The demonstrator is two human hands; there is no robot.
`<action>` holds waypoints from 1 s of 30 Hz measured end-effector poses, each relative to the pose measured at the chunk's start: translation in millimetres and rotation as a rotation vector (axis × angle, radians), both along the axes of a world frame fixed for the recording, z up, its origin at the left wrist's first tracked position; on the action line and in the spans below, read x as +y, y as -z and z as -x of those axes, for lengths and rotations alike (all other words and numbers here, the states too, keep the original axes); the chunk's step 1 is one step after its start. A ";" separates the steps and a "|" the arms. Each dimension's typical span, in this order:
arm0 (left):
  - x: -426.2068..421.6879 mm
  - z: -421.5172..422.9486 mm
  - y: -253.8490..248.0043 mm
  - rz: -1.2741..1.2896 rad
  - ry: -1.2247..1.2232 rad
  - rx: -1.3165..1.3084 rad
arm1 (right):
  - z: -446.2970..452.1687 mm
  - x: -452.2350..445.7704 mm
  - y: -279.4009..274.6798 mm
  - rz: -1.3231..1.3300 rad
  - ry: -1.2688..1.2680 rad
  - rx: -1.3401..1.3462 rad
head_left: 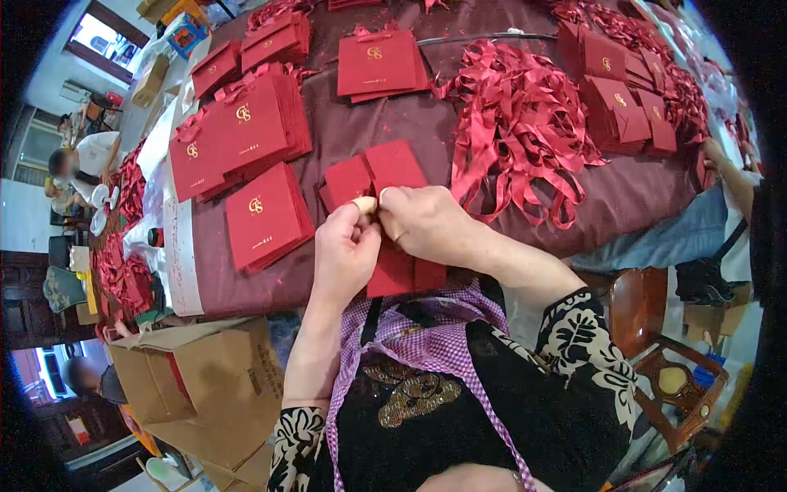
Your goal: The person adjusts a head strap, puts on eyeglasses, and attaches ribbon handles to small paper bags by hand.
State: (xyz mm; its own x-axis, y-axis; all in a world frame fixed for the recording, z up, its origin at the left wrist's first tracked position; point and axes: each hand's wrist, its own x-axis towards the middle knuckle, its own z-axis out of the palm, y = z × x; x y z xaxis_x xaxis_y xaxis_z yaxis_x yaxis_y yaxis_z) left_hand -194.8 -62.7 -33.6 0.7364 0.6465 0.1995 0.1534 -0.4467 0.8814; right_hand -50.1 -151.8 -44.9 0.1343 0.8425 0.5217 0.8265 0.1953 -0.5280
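Observation:
My left hand [351,246] and my right hand [426,215] meet fingertip to fingertip over several flat red paper bags [396,166] at the table's near edge. Both are closed in a pinch; what sits between the fingertips is too small and covered to make out. A pale yellow cover [366,204] wraps one fingertip of the left hand. On a right finger there is a ring. More of the red paper shows below my hands, against the purple checked apron [410,316]. To the right lies a heap of loose red ribbons [525,123].
Stacks of red bags with gold print [269,215] stand left of my hands, with another stack [379,61] beyond. More bags [615,111] lie at right, near a person's arm [732,172]. A cardboard box [205,385] and a wooden chair [639,312] flank me.

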 end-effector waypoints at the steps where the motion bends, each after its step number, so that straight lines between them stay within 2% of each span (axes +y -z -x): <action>1: -0.6 2.9 -5.1 0.074 0.036 -0.019 | -3.4 -1.5 -0.5 0.024 -0.022 0.184; 2: -2.0 3.9 -9.3 0.158 0.043 -0.056 | -9.0 -4.1 -3.5 0.121 -0.044 0.353; 4: -1.5 4.7 -19.7 0.273 0.066 -0.063 | -20.5 -7.1 -11.9 0.168 -0.129 0.448; 6: 3.4 0.6 -19.4 -0.052 0.074 -0.082 | -23.1 -10.7 -19.3 0.186 -0.151 0.498; 7: 4.8 1.2 -19.3 -0.168 0.081 0.005 | -23.1 -12.0 -20.4 0.183 -0.169 0.508; 9: 6.0 0.1 -17.6 -0.310 0.149 -0.053 | -22.2 -14.4 -22.4 0.177 -0.186 0.513; 13: 0.3 -2.0 -18.6 -0.331 0.104 -0.103 | -15.8 -18.0 -24.1 0.147 -0.144 0.453; 16: 6.6 2.4 -11.4 -0.156 0.124 -0.087 | -22.2 -21.4 -40.3 0.299 -0.174 0.299; 17: 8.1 3.0 -10.9 -0.157 0.128 -0.086 | -29.9 -21.6 -50.6 0.447 -0.206 0.300; 18: 8.7 4.6 -10.2 -0.126 0.132 -0.066 | -35.5 -23.1 -58.8 0.438 -0.174 0.387; 20: 6.7 5.2 -10.5 -0.081 0.117 -0.062 | -42.9 -14.7 -51.1 0.111 -0.103 0.295; 21: 6.1 4.6 -12.9 -0.073 0.113 -0.056 | -46.8 -9.9 -51.1 -0.031 -0.164 0.145; 23: 5.9 2.1 -16.1 -0.099 0.183 -0.095 | -44.3 -2.6 -47.0 -0.053 -0.281 0.008; 24: 8.4 2.0 -15.7 -0.093 0.209 -0.096 | -40.9 -1.2 -43.4 -0.041 -0.304 0.030; 26: 9.8 4.7 -6.0 0.200 0.190 -0.130 | -45.8 0.1 -39.5 0.015 -0.353 0.128; 28: 5.6 6.7 -10.7 0.296 0.156 -0.109 | -47.3 -1.5 -40.1 0.064 -0.384 0.172; 30: 0.0 5.8 -12.9 0.538 0.088 -0.139 | -47.5 -2.6 -35.7 0.002 -0.453 0.187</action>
